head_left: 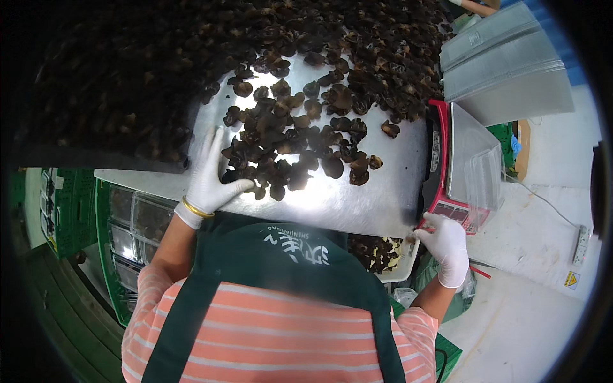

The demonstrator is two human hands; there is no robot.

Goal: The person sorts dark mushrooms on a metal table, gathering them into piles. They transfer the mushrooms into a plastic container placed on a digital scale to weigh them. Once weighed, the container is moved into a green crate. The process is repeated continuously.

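Note:
My left hand (210,177), in a white glove with a gold-coloured bangle at the wrist, lies on the metal table (383,191), fingers apart, along the left side of a loose group of dark wood ear mushrooms (287,139). My right hand (445,244), also gloved in white, is at the table's front right corner, its fingers curled around a thin red-handled tool (480,272); the kind of tool is unclear. Just beyond it stands a red weighing scale (444,143) with clear plastic containers (483,179) on its plate. A large heap of the mushrooms (143,62) covers the table's far and left parts.
Stacked clear plastic trays (503,67) stand behind the scale. A white basin (407,263) with mushroom pieces sits below the front edge. At left, a green crate (103,215) holds filled clear boxes (153,215). A power strip (581,246) lies at right. Another person's gloved hand shows at the top right.

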